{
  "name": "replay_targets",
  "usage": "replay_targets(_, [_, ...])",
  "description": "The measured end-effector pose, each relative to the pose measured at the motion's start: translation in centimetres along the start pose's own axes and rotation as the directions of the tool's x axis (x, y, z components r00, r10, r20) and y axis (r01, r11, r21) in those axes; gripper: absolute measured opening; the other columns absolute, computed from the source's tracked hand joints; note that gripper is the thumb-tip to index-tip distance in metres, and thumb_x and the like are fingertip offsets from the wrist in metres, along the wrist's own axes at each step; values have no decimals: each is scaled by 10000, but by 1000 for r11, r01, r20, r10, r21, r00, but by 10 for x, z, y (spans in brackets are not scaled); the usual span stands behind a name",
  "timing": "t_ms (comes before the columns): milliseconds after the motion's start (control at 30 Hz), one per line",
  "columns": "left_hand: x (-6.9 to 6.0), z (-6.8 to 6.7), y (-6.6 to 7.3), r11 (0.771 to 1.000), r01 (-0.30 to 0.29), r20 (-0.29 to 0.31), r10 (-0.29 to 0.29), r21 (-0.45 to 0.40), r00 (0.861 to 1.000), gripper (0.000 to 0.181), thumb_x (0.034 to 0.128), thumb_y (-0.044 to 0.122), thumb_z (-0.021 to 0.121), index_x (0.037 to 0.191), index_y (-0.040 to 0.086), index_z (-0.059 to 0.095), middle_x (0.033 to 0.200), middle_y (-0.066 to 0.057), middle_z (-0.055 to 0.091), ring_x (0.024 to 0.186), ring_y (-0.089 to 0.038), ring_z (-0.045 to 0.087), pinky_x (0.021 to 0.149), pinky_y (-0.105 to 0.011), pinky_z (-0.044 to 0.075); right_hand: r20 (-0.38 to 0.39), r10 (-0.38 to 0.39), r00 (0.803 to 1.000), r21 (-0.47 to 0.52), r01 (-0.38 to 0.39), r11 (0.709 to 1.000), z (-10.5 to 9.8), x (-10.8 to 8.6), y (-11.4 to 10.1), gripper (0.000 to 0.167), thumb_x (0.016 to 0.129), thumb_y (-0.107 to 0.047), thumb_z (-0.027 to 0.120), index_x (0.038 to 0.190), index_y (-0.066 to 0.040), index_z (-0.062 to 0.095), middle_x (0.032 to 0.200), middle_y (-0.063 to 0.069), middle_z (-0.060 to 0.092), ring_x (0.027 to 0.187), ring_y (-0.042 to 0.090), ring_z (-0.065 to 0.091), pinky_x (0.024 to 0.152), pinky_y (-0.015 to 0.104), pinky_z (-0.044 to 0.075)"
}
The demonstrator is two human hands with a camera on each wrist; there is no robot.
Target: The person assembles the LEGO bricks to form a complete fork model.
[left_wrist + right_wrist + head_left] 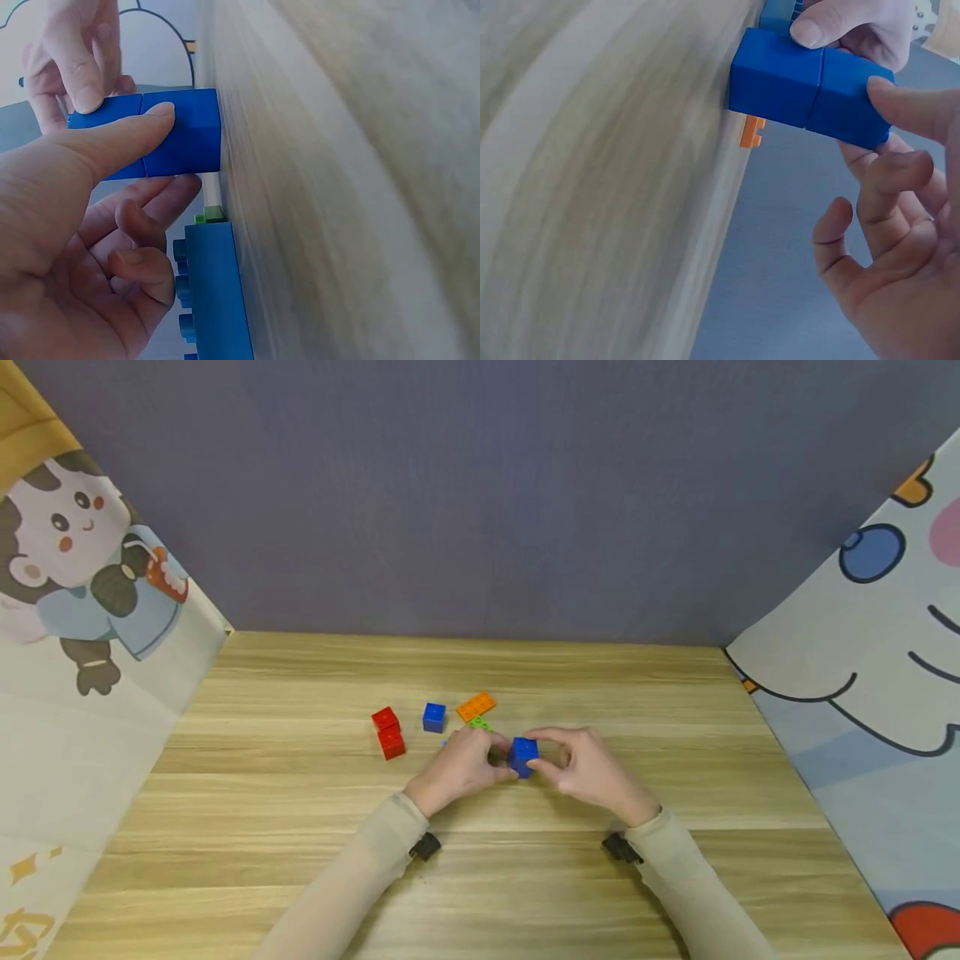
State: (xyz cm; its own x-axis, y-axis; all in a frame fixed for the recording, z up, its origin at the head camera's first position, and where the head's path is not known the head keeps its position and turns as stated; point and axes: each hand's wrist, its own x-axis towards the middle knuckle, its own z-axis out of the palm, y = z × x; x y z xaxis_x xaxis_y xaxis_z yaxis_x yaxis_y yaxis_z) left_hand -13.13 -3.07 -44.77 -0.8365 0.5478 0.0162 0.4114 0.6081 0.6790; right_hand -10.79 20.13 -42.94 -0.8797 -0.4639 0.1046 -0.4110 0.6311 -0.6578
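Two blue toy building blocks stand one on the other, with a thin seam between them. My left hand [461,767] pinches the lower blue block [191,142], which is at or very near the tabletop. From the other side, my right hand [596,772] pinches the upper blue block [853,97] between thumb and fingers. A lighter blue studded brick [216,292] lies by the left hand's curled fingers; the head view mostly hides it behind that hand. Just beyond the left hand, a green studded piece [480,723] is partly covered.
On the wooden table [300,827], an orange studded plate [476,706] and another blue block [433,717] lie behind the hands. Farther left sit two red blocks [392,743] in contact or nearly so. A grey wall [480,527] rises at the table's back edge, with printed panels at both sides.
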Motion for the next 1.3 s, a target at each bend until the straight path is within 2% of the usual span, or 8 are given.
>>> replay_targets(67, [0, 0, 0, 1000, 0, -4, 0, 2, 1000, 296, 910, 256, 875, 1159, 107, 818, 1098, -37, 828, 994, -176, 772, 890, -338, 619, -3, 29, 1000, 45, -29, 999, 1, 0, 4, 373, 982, -217, 794, 1341, -140, 734, 485, -103, 428, 377, -22, 309, 378, 189, 287])
replay_targets(467, [-3, -2, -1, 1000, -13, -36, 13, 7, 999, 315, 906, 273, 876, 1176, 125, 810, 1108, -34, 825, 978, -178, 769, 873, -332, 619, -15, 39, 999, 94, -38, 995, 5, 2, 7, 387, 973, -223, 806, 1334, -110, 723, 510, -109, 434, 416, 15, 341, 404, 186, 288])
replay_targets(567, [-4, -3, -1, 1000, -12, -27, 12, -3, 1000, 322, 924, 297, 859, 1191, 126, 804, 1113, -29, 824, 907, -130, 748, 815, -278, 598, -16, 45, 999, 92, -43, 995, 7, 1, 8, 391, 971, -228, 808, 1335, -117, 719, 520, -105, 442, 420, 22, 353, 405, 191, 298])
replay_targets(767, [-8, -8, 2, 998, -25, -37, 23, -57, 999, 394, 953, 328, 824, 1285, 128, 755, 989, -24, 807, 595, -56, 593, 550, -231, 496, -29, 36, 999, 86, -33, 996, 10, -1, 11, 387, 967, -213, 813, 1331, -120, 719, 520, -111, 451, 418, 14, 355, 408, 181, 299])
replay_targets(867, [-10, -11, 6, 995, -63, -66, 57, -83, 996, 465, 974, 341, 799, 1379, 135, 702, 873, -8, 767, 573, -49, 585, 521, -240, 497, -33, 27, 999, 89, -24, 996, 11, -1, 12, 396, 966, -224, 815, 1337, -126, 717, 509, -118, 442, 411, 1, 336, 407, 173, 291])
replay_targets(933, [-11, -12, 8, 992, -91, -80, 84, -89, 993, 484, 985, 342, 787, 1411, 137, 684, 882, 4, 757, 585, -51, 596, 522, -242, 506, -29, 30, 999, 94, -27, 995, 11, -1, 12, 407, 968, -233, 813, 1346, -119, 712, 502, -117, 436, 406, -2, 327, 406, 171, 289])
replay_targets(1167, [-7, -13, 10, 993, -112, -81, 107, -49, 991, 389, 990, 324, 786, 1342, 164, 748, 857, 16, 719, 528, -36, 535, 480, -218, 431, -17, 44, 999, 131, -42, 990, 9, 0, 13, 407, 969, -215, 810, 1345, -95, 711, 520, -103, 467, 430, 13, 352, 421, 178, 306])
replay_targets(1300, [-4, -12, 11, 992, -117, -86, 113, -38, 990, 379, 986, 332, 790, 1325, 166, 762, 833, 8, 713, 509, -31, 509, 472, -207, 400, -26, 57, 998, 112, -54, 992, 8, -3, 13, 435, 967, -263, 816, 1363, -121, 704, 664, -89, 623, 537, 47, 504, 477, 223, 428])
